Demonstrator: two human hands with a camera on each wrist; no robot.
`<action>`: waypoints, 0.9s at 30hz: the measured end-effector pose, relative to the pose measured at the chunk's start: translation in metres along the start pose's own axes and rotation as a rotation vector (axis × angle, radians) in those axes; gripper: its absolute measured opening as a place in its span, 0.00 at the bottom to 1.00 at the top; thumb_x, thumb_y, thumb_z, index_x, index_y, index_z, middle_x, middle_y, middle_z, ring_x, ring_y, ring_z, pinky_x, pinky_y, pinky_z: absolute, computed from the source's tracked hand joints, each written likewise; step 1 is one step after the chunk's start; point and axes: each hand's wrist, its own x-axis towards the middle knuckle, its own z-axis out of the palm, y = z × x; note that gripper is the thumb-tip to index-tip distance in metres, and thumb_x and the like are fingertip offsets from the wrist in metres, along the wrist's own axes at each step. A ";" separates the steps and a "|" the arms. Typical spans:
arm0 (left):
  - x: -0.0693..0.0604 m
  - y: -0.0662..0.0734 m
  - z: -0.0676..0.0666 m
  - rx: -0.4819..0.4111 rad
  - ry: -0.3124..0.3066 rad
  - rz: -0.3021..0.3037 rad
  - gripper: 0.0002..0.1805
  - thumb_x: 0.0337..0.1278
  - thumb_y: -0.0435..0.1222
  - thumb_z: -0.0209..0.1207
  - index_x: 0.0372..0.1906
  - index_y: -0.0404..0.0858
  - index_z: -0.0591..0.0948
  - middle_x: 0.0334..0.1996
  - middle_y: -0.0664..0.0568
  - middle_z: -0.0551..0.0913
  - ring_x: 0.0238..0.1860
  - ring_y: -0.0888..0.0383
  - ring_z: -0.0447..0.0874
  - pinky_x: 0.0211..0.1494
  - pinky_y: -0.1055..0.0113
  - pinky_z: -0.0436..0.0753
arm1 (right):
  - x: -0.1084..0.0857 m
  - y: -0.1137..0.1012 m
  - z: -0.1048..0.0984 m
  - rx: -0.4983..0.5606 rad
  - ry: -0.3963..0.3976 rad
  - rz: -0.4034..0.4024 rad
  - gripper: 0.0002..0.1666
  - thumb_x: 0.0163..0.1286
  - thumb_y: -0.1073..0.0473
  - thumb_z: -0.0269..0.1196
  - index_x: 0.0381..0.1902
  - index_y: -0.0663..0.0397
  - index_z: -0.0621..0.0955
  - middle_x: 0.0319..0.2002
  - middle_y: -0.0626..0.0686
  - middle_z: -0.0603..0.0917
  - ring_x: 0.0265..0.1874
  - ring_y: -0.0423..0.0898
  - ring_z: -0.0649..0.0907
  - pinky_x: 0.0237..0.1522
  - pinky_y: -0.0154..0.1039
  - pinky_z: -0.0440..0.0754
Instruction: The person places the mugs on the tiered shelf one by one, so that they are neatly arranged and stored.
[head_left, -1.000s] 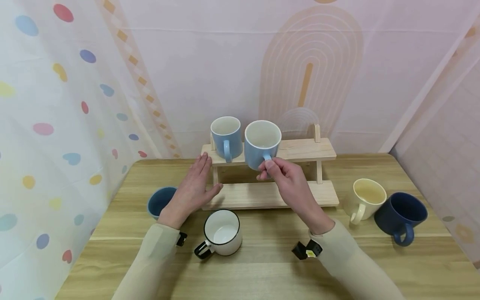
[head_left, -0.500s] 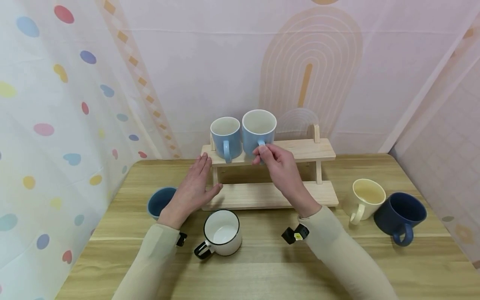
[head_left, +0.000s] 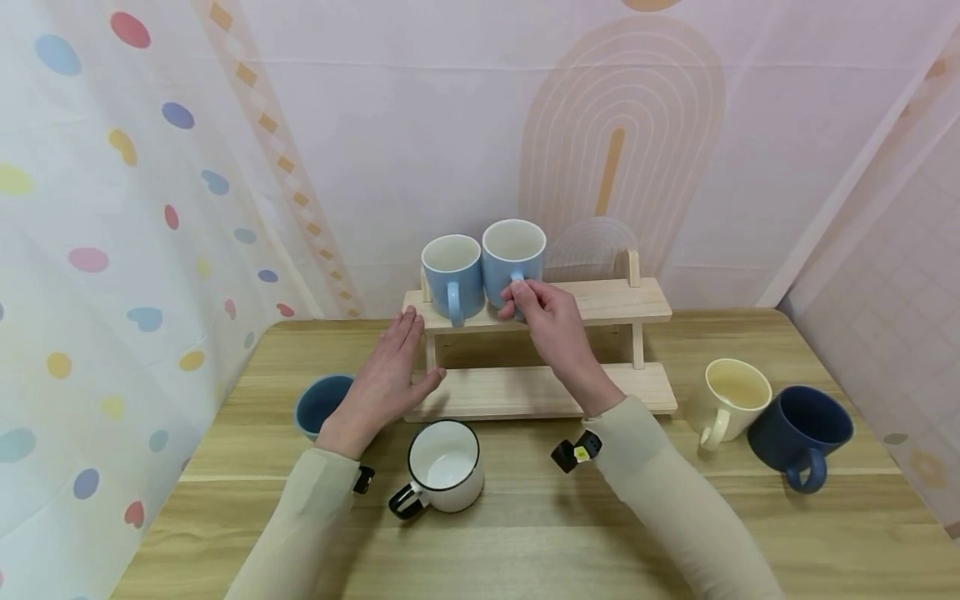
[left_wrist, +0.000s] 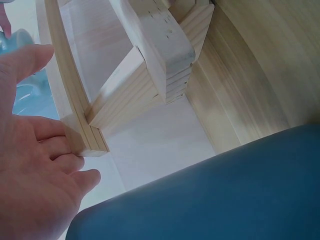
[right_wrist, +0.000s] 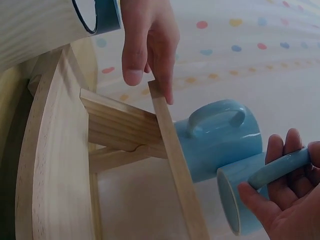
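"Why was the right hand on the handle and not around the light blue mug itself?"

"Probably to leave room at the sides. A matching mug stood just beside it, at the left end of the upper shelf. I couldn't tell whether the two touched."

"Was the held one on the shelf?"

"Not quite, I'd say. It was upright there, but from the right wrist its base showed clear of the plank."

"And the left hand?"

"Its fingers were stretched out, gripping nothing, their tips against the shelf's left end. I took that as steadying the light wooden stand."

"How were the right fingers set?"

"Pinching the handle, thumb on one side and fingers curled on the other, with the forearm reaching in from the right over the desk."

"Anything awkward about the layout?"

"The black-rimmed white mug sat on the desk between the forearms, in front of the stand, so both arms passed around it."
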 end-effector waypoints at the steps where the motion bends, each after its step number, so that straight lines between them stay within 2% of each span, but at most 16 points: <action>1: 0.000 0.000 0.000 0.002 -0.001 -0.003 0.51 0.69 0.51 0.63 0.80 0.25 0.52 0.82 0.33 0.48 0.82 0.38 0.42 0.81 0.43 0.51 | 0.001 0.001 0.001 0.002 0.002 0.006 0.21 0.84 0.51 0.53 0.47 0.62 0.84 0.37 0.59 0.88 0.48 0.52 0.83 0.60 0.51 0.80; 9: 0.000 0.001 0.001 0.001 0.017 0.008 0.49 0.69 0.48 0.64 0.79 0.23 0.54 0.81 0.31 0.50 0.82 0.36 0.44 0.81 0.42 0.51 | 0.007 0.009 0.004 0.033 0.005 0.024 0.22 0.84 0.53 0.54 0.48 0.69 0.83 0.37 0.61 0.86 0.45 0.53 0.81 0.58 0.54 0.80; 13: 0.001 0.001 0.001 0.003 0.012 0.004 0.50 0.68 0.48 0.64 0.79 0.23 0.54 0.81 0.32 0.49 0.82 0.36 0.44 0.81 0.42 0.51 | 0.009 0.011 0.005 0.044 0.008 0.025 0.22 0.84 0.53 0.53 0.48 0.70 0.82 0.37 0.61 0.86 0.45 0.53 0.80 0.59 0.60 0.78; 15: 0.001 0.001 0.001 0.004 0.005 -0.001 0.50 0.68 0.49 0.64 0.80 0.24 0.53 0.81 0.32 0.49 0.82 0.36 0.43 0.81 0.42 0.51 | 0.010 0.012 0.006 0.043 0.014 0.029 0.22 0.84 0.53 0.53 0.48 0.69 0.83 0.37 0.62 0.86 0.44 0.53 0.80 0.57 0.56 0.78; 19: 0.001 0.000 0.001 -0.004 -0.002 -0.005 0.51 0.68 0.49 0.64 0.80 0.24 0.53 0.82 0.32 0.48 0.82 0.37 0.42 0.81 0.42 0.50 | 0.012 0.014 0.008 0.035 0.028 0.030 0.22 0.84 0.53 0.53 0.47 0.68 0.83 0.37 0.62 0.86 0.44 0.53 0.79 0.56 0.56 0.78; 22: 0.001 0.000 0.002 -0.007 0.005 0.000 0.50 0.68 0.49 0.64 0.80 0.24 0.53 0.81 0.32 0.48 0.82 0.37 0.42 0.81 0.42 0.50 | 0.013 0.016 0.009 0.034 0.037 0.025 0.21 0.84 0.53 0.53 0.46 0.68 0.83 0.37 0.62 0.86 0.44 0.54 0.79 0.57 0.63 0.76; 27: 0.001 0.000 0.002 -0.006 0.002 -0.004 0.50 0.69 0.49 0.64 0.80 0.24 0.53 0.82 0.33 0.48 0.82 0.38 0.42 0.82 0.43 0.50 | 0.014 0.017 0.010 0.033 0.041 0.047 0.22 0.84 0.53 0.53 0.47 0.68 0.83 0.37 0.61 0.86 0.45 0.53 0.79 0.58 0.59 0.78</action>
